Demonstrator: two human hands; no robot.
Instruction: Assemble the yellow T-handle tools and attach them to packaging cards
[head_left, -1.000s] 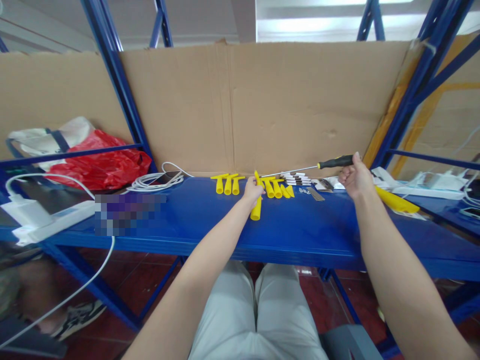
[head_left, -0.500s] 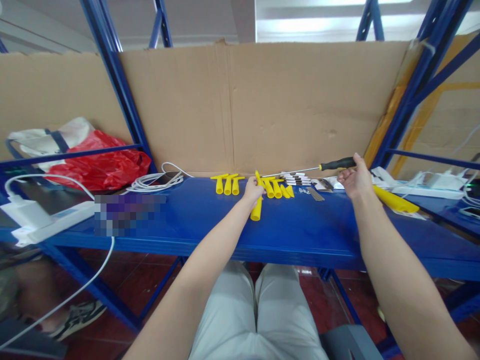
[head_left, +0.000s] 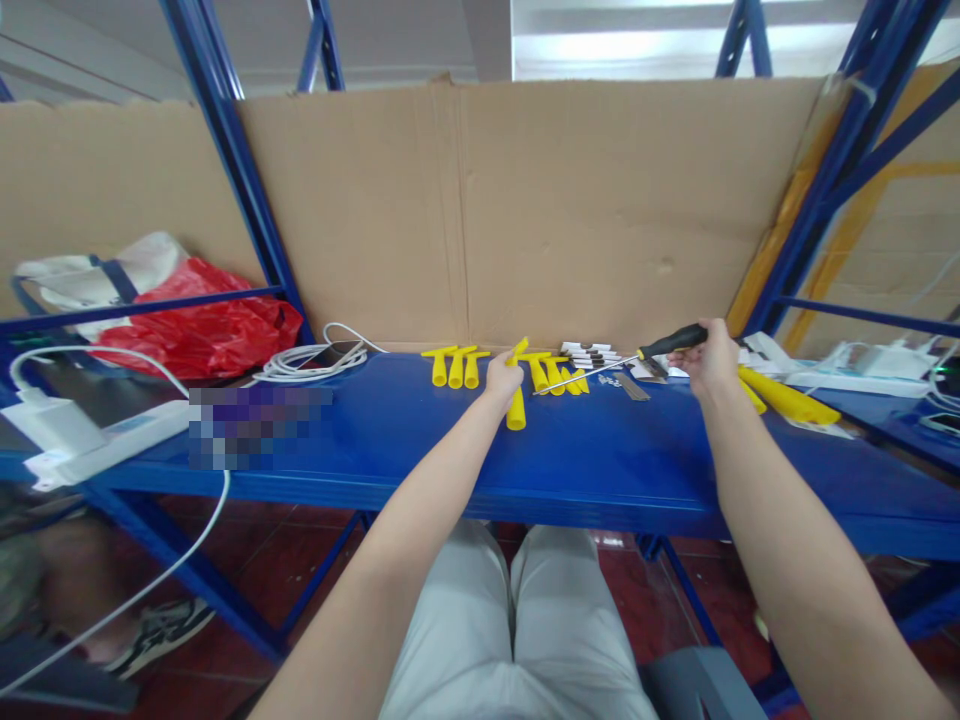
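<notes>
My left hand point(head_left: 504, 380) is closed around a yellow T-shaped plastic handle point(head_left: 516, 412), its round lower end towards me. Held in my right hand point(head_left: 711, 358) is a long screwdriver point(head_left: 676, 342) with a black grip. Its thin shaft slopes down to the left, and the tip appears just right of the held yellow handle, apart from it. Three similar yellow T-shaped handles point(head_left: 455, 372) stand in a row to the left. More yellow pieces point(head_left: 556, 382) lie behind the shaft, beside thin metal blades point(head_left: 634, 387) and small screws point(head_left: 609, 380).
Everything rests on a blue metal shelf point(head_left: 420, 450) with cardboard point(head_left: 562, 210) behind it. Several white-and-black packets point(head_left: 589, 354) lie at the back. A coiled white cable point(head_left: 307, 362), red plastic bag point(head_left: 202, 320) and power strip point(head_left: 142, 435) are left. A large yellow tube point(head_left: 791, 398) lies right.
The screwdriver's tip has dropped from the top of the held yellow handle and come off it. My right hand has lowered slightly. The yellow handle in my left hand has tilted a little.
</notes>
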